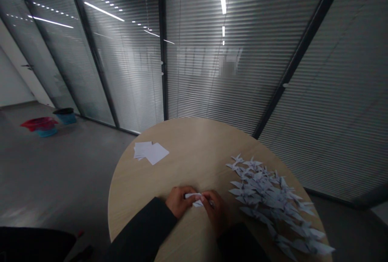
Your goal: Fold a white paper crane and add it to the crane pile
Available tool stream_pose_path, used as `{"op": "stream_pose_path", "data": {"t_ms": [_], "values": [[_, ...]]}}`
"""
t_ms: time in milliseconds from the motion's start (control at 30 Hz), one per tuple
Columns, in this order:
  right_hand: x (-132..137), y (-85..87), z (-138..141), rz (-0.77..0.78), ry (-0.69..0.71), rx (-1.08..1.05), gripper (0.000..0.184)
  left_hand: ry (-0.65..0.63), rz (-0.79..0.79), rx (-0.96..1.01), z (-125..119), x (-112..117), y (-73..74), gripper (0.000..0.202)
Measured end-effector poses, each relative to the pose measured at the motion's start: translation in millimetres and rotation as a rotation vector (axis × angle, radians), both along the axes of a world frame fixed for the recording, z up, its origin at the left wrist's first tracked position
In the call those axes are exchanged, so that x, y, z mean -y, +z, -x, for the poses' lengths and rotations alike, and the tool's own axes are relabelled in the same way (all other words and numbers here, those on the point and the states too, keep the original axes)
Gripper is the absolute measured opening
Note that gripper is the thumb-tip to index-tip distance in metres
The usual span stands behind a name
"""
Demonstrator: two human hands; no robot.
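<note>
Close to the near side of the round wooden table, a small piece of folded white paper (197, 203) is pinched between my two hands. My left hand (179, 201) grips its left part with thumb and fingers. From the other side, my right hand (216, 208) closes on the paper near its middle and right, thumb against it. Fingers cover much of the paper, so its full folded shape is hidden. To the right of my right hand lies a large pile of folded white paper cranes (263, 189), wings spread and overlapping.
Loose square paper sheets (156, 153) lie at the table's (197, 140) left rear. The crane pile runs along the right edge, some tips overhanging. Behind stands a glass wall with blinds (218, 92). Two bins, one with a red liner (39, 123), stand on the floor at left.
</note>
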State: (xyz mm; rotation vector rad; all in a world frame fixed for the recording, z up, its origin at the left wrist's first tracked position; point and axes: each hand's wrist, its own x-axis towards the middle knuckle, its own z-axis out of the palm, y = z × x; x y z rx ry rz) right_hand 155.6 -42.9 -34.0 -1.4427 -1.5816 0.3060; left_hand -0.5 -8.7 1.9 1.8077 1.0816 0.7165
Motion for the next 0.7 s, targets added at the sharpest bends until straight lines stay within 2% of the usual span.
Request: {"op": "stream_pose_path", "data": {"t_ms": [300, 533, 700], "values": [[-0.3, 1.1, -3.3, 0.021, -0.011, 0.026, 0.027, 0.008, -0.02, 0.062, 2.8, -2.0, -3.4, 0.037], [-0.5, -0.5, 1.0, -0.122, -0.073, 0.093, 0.034, 0.006, 0.004, 0.082, 2.1, -1.9, -7.3, 0.039], [1.1, 0.5, 1.8, -0.124, -0.085, 0.102, 0.034, -0.01, 0.057, 0.13, 0.1, -1.6, -9.7, 0.043]]}}
